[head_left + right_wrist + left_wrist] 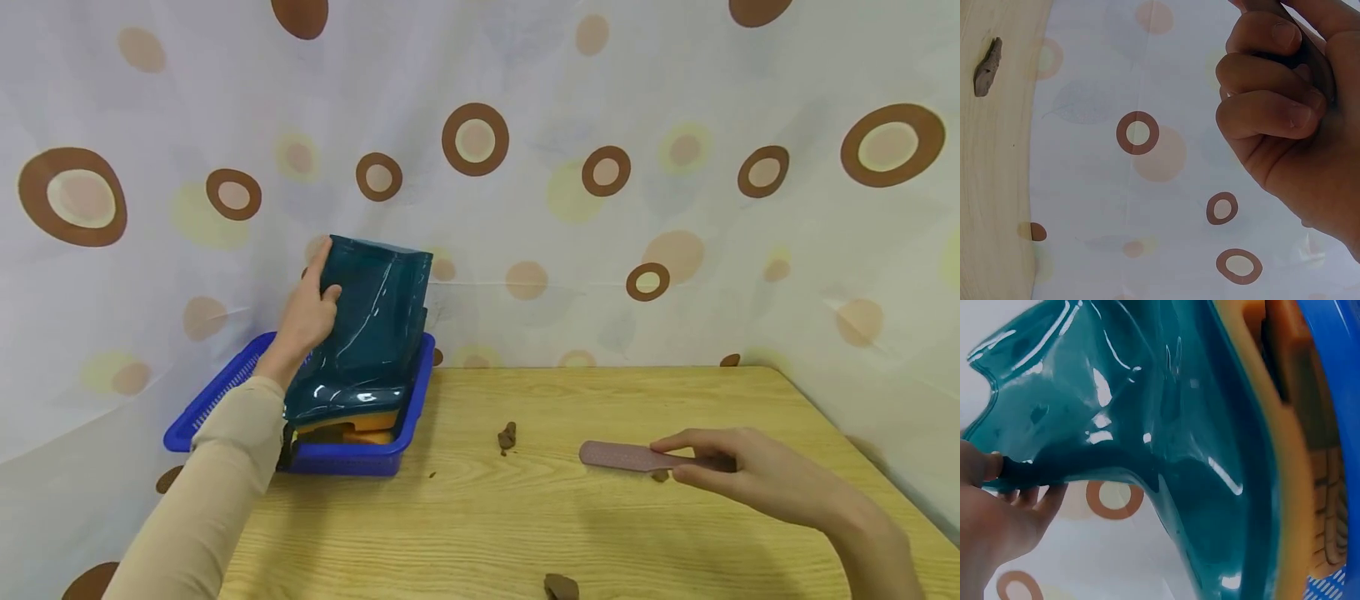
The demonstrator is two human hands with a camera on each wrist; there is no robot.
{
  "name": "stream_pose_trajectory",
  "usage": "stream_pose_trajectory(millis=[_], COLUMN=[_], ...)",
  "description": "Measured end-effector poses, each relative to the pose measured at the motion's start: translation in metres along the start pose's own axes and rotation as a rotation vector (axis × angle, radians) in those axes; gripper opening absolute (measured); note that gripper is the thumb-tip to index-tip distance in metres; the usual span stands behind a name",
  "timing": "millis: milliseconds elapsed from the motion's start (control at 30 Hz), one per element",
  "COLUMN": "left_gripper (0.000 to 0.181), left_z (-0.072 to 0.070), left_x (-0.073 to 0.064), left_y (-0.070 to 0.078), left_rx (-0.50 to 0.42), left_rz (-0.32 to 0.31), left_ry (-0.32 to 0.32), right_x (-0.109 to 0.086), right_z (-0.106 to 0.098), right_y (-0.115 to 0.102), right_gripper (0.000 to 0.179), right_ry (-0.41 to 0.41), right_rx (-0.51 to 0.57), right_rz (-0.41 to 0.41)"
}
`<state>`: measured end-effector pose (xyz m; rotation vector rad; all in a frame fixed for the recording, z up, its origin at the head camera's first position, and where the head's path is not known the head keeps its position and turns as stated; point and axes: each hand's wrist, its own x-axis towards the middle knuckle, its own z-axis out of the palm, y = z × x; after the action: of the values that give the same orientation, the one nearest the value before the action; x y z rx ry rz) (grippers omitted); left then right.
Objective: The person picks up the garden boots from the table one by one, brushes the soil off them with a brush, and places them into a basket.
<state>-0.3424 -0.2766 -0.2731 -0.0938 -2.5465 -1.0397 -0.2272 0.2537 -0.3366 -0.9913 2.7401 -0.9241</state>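
Note:
A glossy teal rain boot with an orange sole leans upright in a blue plastic basket. My left hand grips the edge of its shaft; in the left wrist view the thumb of that hand lies on the near side and the fingers go behind. Beneath the boot, more orange sole with moulded treads shows in the basket. Above the table at the right, my right hand holds a flat mauve paddle-shaped tool by its dark handle, its blade pointing left. The right wrist view shows the fingers curled round the handle.
Brown mud-like clumps lie on the wooden table: one clump near the middle, another lump at the front, and a small piece under the tool. A spotted curtain hangs behind and along both sides.

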Motion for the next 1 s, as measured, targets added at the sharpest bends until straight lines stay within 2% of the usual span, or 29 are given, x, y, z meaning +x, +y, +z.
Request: stream_pose_trajectory(millis=[200,333,433,500,633,767,867,1000], left_gripper=[0.075,0.079,0.073,0.069,0.064,0.061,0.059,0.057], left_z=[0.017,0.021,0.025,0.027,0.031,0.028,0.021,0.004], left_x=[0.0,-0.005,-0.012,-0.017,-0.02,-0.019,-0.018,-0.017], left_y=[-0.003,-0.023,-0.042,-0.05,-0.058,-0.058,-0.061,-0.064], left_rx=[0.072,0.169,0.258,0.305,0.333,0.32,0.286,0.236], left_rz=[-0.024,-0.115,-0.203,-0.232,-0.204,-0.134,-0.102,-0.096], left_ry=[-0.008,-0.091,-0.167,-0.199,-0.19,-0.185,-0.202,-0.236], right_x=[0.0,0.0,0.001,0.001,0.0,-0.001,-0.002,-0.003], right_z=[0.001,0.002,0.002,0.002,0.003,0.005,0.007,0.008], right_y=[0.001,0.001,0.0,0.0,-0.001,-0.004,-0.006,-0.008], right_gripper=[0.026,0.026,0.026,0.026,0.025,0.026,0.026,0.026], right_ry=[-0.013,-0.015,-0.018,-0.021,-0.024,-0.022,-0.02,-0.023], right_rx=[0.024,0.019,0.014,0.009,0.009,0.021,0.026,0.031], right_rz=[-0.008,-0.008,-0.002,-0.001,0.005,0.003,0.008,0.023])
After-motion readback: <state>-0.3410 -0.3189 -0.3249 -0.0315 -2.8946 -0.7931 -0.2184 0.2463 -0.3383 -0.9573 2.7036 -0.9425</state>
